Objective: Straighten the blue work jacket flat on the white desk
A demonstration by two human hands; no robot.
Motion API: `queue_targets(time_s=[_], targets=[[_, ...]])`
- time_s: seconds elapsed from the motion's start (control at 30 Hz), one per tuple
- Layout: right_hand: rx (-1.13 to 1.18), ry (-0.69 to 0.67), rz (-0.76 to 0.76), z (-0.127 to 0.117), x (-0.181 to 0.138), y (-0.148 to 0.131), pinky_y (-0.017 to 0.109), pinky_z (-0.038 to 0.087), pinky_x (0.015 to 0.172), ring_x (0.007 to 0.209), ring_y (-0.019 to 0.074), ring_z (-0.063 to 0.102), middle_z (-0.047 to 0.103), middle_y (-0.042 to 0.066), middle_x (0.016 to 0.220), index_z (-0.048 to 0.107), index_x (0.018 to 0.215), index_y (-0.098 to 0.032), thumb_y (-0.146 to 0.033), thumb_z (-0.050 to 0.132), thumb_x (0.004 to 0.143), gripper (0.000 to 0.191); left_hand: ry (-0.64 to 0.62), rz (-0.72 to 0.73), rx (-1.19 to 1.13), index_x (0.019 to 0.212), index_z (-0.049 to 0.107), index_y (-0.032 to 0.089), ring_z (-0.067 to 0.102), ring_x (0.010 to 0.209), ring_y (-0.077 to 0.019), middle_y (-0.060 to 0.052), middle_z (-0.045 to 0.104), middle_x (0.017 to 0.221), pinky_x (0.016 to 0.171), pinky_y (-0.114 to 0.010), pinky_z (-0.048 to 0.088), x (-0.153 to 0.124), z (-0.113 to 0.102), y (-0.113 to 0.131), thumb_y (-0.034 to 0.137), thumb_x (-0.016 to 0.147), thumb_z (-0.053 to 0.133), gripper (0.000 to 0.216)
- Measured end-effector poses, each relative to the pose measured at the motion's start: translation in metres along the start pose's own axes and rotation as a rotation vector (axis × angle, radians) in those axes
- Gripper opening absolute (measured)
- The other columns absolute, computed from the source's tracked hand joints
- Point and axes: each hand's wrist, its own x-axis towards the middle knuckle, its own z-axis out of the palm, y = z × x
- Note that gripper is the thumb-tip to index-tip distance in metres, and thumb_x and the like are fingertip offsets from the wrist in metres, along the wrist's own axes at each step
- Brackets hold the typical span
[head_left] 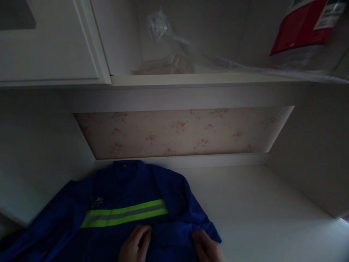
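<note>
A dark blue work jacket point(122, 194) lies spread on a pale surface, its collar toward the back wall. Across its chest runs a yellow-green and grey reflective band point(125, 214). The sleeve at the left side point(51, 218) stretches out to the frame's edge. On the right side, blue cloth point(171, 234) is folded over toward the middle. My left hand point(135, 243) pinches this cloth just below the band, thumb against fingers. Farther right, my right hand point(207, 246) has its fingers closed on the same fabric near the fold's outer edge. Both wrists are cut off by the bottom edge.
Above is a shelf point(201, 79) with a white cabinet door point(54, 54) at the left. Clear plastic wrap point(159, 26) and a red package point(302, 27) are up there. Floral wallpaper point(180, 133) shows behind. A side panel point(311, 153) bounds the white surface point(245, 207) on the right.
</note>
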Motion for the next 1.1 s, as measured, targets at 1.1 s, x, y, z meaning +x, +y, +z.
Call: queue_targets(time_s=[1.1], targets=[[0.142,-0.012,0.164,-0.090,-0.013,-0.060,0.025,0.040,0.043,0.041,0.0138,0.051,0.056,-0.007,0.058,0.040,0.134,-0.017,-0.062,0.050,0.086,0.066,0.195,0.046,0.124,0.098,0.064,0.029,0.067,0.090,-0.0190,-0.002,0.069,0.097,0.079,-0.032,0.053,-0.062,-0.026,0.069,0.042,0.092,0.051,0.019]])
